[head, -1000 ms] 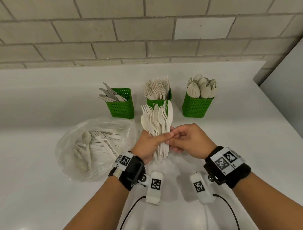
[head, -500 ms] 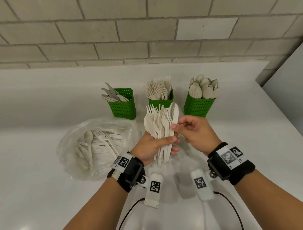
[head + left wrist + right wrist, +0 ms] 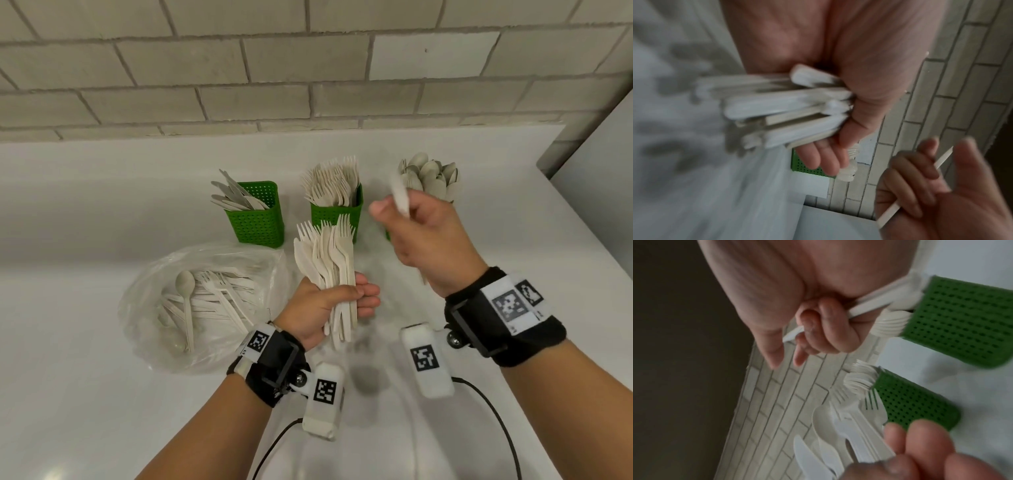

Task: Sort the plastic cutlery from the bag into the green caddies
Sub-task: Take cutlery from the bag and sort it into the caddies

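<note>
White bench (image 3: 102,394) carries, left to right, the bag (image 3: 202,305), the left hand (image 3: 322,308) gripping a cutlery bundle (image 3: 329,263), and the right hand (image 3: 428,240) whose fingers (image 3: 830,331), clear only wrist-side, curl round one utensil (image 3: 869,306) before the caddies (image 3: 257,219).

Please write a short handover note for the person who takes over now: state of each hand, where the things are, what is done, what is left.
Left hand: grips a mixed bundle of cutlery, mostly forks.
Right hand: holds one blurred piece, raised in front of the spoon caddy.
Done: knife caddy, fork caddy and spoon caddy each hold some pieces.
Left: place the held piece, sort the bundle, then the cutlery in the bag.
</note>
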A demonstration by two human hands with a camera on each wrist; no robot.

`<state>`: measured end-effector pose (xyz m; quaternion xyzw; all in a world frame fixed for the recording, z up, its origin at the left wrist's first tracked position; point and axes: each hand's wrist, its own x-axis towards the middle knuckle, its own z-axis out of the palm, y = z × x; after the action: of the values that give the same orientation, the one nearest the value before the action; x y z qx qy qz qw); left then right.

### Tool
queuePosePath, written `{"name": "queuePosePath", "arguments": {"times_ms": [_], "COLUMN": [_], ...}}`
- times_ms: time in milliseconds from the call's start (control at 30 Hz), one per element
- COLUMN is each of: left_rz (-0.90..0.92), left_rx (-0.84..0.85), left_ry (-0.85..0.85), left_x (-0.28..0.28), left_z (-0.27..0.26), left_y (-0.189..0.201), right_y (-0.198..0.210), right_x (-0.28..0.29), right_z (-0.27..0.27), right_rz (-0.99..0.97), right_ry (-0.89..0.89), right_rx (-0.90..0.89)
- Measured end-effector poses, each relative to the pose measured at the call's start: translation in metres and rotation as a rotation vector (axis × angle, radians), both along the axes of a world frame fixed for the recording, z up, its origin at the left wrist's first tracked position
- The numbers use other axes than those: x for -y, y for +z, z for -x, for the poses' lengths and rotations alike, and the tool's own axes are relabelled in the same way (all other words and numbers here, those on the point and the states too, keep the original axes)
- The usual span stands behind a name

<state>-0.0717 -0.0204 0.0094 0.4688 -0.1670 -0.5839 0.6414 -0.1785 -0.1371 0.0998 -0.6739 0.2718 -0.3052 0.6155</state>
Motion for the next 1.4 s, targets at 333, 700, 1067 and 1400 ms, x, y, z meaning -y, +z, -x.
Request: {"name": "queuePosePath", "arguments": {"times_ms": [333, 700, 1067, 1400], "left_rz": [0.034, -0.034, -0.054, -0.053], "left_rx": [0.472, 0.221, 0.100, 0.032], "left_ry": [0.162, 0.088, 0.229, 0.243], "left_x": [0.008, -0.002, -0.025, -0.035], "left_z": [0.012, 0.003, -0.009, -0.019], "left_y": [0.002, -0.005, -0.010, -0.016], "right_y": [-0.021, 0.039, 0.048, 0.041], "right_x": [-0.042, -0.001, 0.016, 0.011], "right_z": [-0.032, -0.036, -0.138, -0.181], "right_rz": [0.865, 0.264, 0.392, 0.693], "right_ry": [0.077, -0.106, -0.004, 0.048], "right_rx": [-0.428, 0.045, -0.097, -0.228]}}
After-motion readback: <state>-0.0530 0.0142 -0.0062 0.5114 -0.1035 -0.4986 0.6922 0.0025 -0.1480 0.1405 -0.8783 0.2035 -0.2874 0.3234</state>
